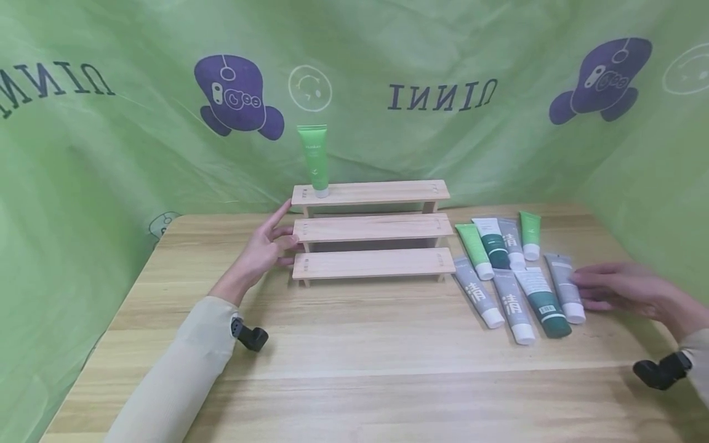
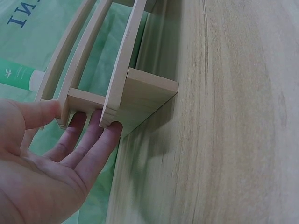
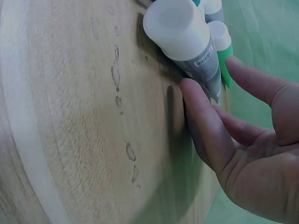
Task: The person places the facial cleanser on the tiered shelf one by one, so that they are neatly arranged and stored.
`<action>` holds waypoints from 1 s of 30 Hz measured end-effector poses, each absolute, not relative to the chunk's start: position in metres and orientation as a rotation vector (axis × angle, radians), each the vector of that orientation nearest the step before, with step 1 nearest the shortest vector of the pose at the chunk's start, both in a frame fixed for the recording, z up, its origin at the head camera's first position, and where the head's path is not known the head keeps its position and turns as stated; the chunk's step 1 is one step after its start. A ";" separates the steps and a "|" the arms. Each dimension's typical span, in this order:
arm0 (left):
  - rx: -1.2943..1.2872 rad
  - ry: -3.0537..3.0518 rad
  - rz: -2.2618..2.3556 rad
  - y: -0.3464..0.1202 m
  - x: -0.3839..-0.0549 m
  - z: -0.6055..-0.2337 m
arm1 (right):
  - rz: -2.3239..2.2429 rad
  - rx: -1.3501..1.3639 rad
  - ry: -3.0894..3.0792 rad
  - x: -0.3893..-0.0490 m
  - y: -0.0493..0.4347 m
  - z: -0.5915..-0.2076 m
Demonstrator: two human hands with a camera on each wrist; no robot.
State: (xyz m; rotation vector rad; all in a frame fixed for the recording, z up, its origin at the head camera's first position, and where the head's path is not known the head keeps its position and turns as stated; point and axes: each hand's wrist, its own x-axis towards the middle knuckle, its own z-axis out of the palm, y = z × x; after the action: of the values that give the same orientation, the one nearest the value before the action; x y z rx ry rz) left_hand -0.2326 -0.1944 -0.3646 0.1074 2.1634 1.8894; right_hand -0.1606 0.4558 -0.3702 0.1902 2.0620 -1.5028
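A three-tier wooden stand [image 1: 372, 229] stands at the table's back. My left hand [image 1: 259, 252] holds its left end; in the left wrist view the thumb lies on the middle board's end and other fingers [image 2: 97, 142] reach under the boards. One green tube [image 1: 316, 157] stands cap-down on the top tier, at the left. At the right, my right hand [image 1: 631, 289] is beside a grey tube [image 1: 564, 286] with a white cap. In the right wrist view its thumb and fingers are spread around that tube's side, fingertips right at it.
Left of the grey tube lie several more tubes: green ones [image 1: 473, 249], grey ones [image 1: 512, 304] and white-and-dark-green ones [image 1: 543, 300]. They lie close together at the stand's right end. A green printed cloth [image 1: 354, 55] hangs behind the table [image 1: 360, 351].
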 end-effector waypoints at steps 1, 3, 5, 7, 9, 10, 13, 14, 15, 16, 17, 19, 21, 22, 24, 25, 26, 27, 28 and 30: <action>0.105 2.162 1.890 -0.194 -0.233 -0.364 | -1.480 0.187 2.082 -0.161 0.454 -0.369; 0.101 2.164 1.888 -0.194 -0.233 -0.364 | -1.444 0.196 2.115 -0.162 0.450 -0.367; 0.098 2.165 1.887 -0.194 -0.233 -0.364 | -1.411 0.209 2.143 -0.163 0.446 -0.366; 0.097 2.165 1.886 -0.194 -0.233 -0.364 | -1.387 0.212 2.159 -0.164 0.443 -0.365; 0.095 2.157 1.891 -0.194 -0.233 -0.363 | -1.376 0.237 2.168 -0.164 0.441 -0.364; 0.094 2.154 1.892 -0.194 -0.233 -0.363 | -1.370 0.245 2.172 -0.165 0.440 -0.364; 0.087 2.147 1.898 -0.193 -0.233 -0.362 | -1.360 0.268 2.178 -0.165 0.438 -0.363; 0.086 2.148 1.897 -0.193 -0.233 -0.362 | -1.357 0.272 2.180 -0.166 0.438 -0.363; 0.084 2.150 1.895 -0.193 -0.233 -0.362 | -1.350 0.274 2.183 -0.166 0.437 -0.363; 0.084 2.153 1.894 -0.193 -0.232 -0.362 | -1.344 0.274 2.187 -0.165 0.437 -0.362; 0.083 2.157 1.892 -0.194 -0.232 -0.362 | -1.340 0.277 2.191 -0.165 0.437 -0.363; 0.087 2.160 1.889 -0.194 -0.232 -0.362 | -1.330 0.278 2.198 -0.165 0.436 -0.363; 0.090 2.159 1.890 -0.194 -0.231 -0.362 | -1.323 0.284 2.202 -0.165 0.435 -0.363; 0.093 2.158 1.891 -0.194 -0.231 -0.363 | -1.319 0.285 2.205 -0.165 0.435 -0.363; 0.097 2.152 1.893 -0.194 -0.231 -0.363 | -1.315 0.291 2.207 -0.165 0.435 -0.363; 0.098 2.152 1.893 -0.194 -0.232 -0.363 | -1.310 0.292 2.209 -0.165 0.435 -0.363; 0.100 2.154 1.891 -0.194 -0.232 -0.363 | -1.310 0.296 2.208 -0.165 0.435 -0.363; 0.099 2.155 1.891 -0.194 -0.232 -0.364 | -1.305 0.293 2.210 -0.165 0.435 -0.363; 0.100 2.155 1.892 -0.194 -0.232 -0.364 | -1.302 0.291 2.210 -0.166 0.435 -0.363; 0.102 2.158 1.890 -0.193 -0.232 -0.364 | -1.299 0.284 2.208 -0.165 0.435 -0.363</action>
State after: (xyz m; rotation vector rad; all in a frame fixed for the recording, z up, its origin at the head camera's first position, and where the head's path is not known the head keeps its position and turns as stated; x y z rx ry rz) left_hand -0.2323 -0.1934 -0.3637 0.1017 2.1582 1.8905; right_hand -0.1654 0.4349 -0.3635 0.2836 2.2079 -1.2992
